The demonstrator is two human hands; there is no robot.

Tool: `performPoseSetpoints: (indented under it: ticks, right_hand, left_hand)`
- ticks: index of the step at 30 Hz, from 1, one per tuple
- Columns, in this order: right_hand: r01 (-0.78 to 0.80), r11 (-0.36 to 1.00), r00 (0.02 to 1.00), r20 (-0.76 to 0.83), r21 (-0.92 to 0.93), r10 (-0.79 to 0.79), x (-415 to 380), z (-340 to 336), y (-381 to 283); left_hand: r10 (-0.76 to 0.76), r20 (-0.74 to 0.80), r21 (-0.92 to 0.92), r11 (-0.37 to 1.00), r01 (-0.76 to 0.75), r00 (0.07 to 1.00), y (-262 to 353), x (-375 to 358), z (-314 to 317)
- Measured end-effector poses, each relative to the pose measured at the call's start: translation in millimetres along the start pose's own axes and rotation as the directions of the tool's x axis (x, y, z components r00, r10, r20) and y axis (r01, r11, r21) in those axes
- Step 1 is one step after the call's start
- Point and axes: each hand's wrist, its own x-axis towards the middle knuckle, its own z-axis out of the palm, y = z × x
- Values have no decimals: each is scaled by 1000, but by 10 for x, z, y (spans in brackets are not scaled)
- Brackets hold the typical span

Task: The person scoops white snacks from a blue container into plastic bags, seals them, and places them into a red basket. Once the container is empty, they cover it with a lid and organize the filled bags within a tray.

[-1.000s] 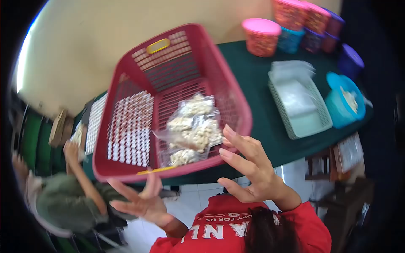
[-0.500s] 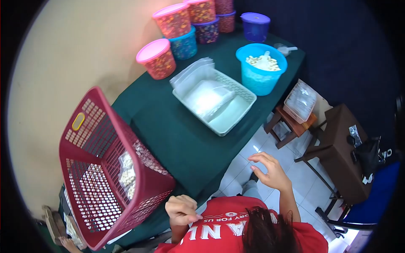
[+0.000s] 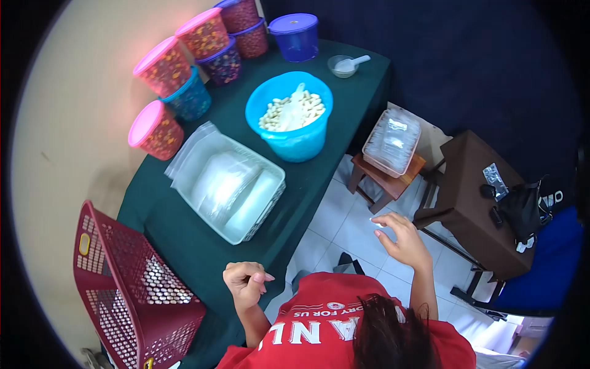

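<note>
My left hand [image 3: 247, 284] is raised near the front edge of the green-covered table [image 3: 221, 270], its fingers curled in, with nothing showing in them. My right hand [image 3: 402, 243] is held over the tiled floor, fingers apart and holding nothing. Nearest to my left hand on the table is a pale plastic basket [image 3: 261, 212] with clear plastic bags [image 3: 224, 184] in it. Behind it stands a blue tub [image 3: 295, 144] of whitish nut-like pieces [image 3: 276, 114], with a pale scoop [image 3: 299, 93] stuck in them.
A tall maroon basket [image 3: 166, 313] stands at the left. Lidded tubs [image 3: 161, 132] line the back by the wall, near a purple tub [image 3: 295, 40] and a small bowl [image 3: 341, 67] with a white scoop. Packets fill a box [image 3: 393, 144] on a wooden stool [image 3: 387, 181].
My view has turned right, so the table and its things sit further left and lower. My left hand has risen away from the maroon basket; my right hand stays open.
</note>
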Motion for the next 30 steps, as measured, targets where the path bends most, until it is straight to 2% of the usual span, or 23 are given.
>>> performPoseSetpoints:
  ticks: [5,7,10,11,13,14,15,17,18,19,21,22,23,25,27,29,30]
  right_hand:
    - [-44,997,994,95,-63,50,167,-103,380]
    - [-73,997,990,116,-40,77,275,-80,481]
    - [-106,994,984,145,-10,107,494,-72,590]
    - [-110,994,982,153,9,108,573,-62,620]
    - [-126,992,982,143,11,123,737,-78,702]
    - [-133,991,982,136,6,131,834,-102,754]
    - [-129,992,983,131,-3,129,929,-126,816]
    - [-119,993,989,88,1,118,1099,-166,932]
    - [-141,990,986,88,-20,142,1196,-228,924]
    - [-143,989,985,91,-23,145,1266,-264,931]
    - [-216,974,972,76,-68,221,1402,-308,972]
    - [-222,975,973,64,-33,224,1458,-299,1004]
    - [-210,977,974,84,-29,212,1522,-282,1043]
    - [-180,983,980,88,-14,181,1664,-229,1121]
    - [-150,989,981,128,13,147,1877,-191,1159]
    - [-114,977,990,108,178,95,2157,-170,1125]
    - [-33,980,999,49,195,24,2323,-149,1110]
  left_hand:
    - [-82,-65,123,988,89,995,-258,258,92]
    - [-139,-78,175,973,150,987,-342,391,60]
    - [-256,-203,332,890,312,945,-506,606,-24]
    - [-257,-198,331,891,311,946,-579,722,-40]
    - [-397,-292,543,680,492,870,-715,993,-90]
    - [-513,-275,584,582,565,813,-812,1085,-190]
    - [-510,-273,580,590,562,816,-946,1126,-332]
    - [-675,-218,787,306,536,705,-1179,1132,-589]
    - [-718,-247,795,234,560,651,-1212,1201,-609]
    - [-721,-247,792,234,563,647,-1270,1264,-615]
    - [-611,-246,715,410,567,752,-1361,1343,-621]
    - [-621,-229,698,431,571,749,-1352,1423,-593]
    - [-620,-251,692,421,586,743,-1352,1493,-566]
    - [-633,-187,710,441,549,751,-1342,1603,-517]
    - [-636,-221,699,425,575,739,-1334,1656,-470]
    - [-603,-229,708,436,556,764,-1331,1674,-420]
    - [-611,-254,698,421,579,750,-1305,1687,-381]
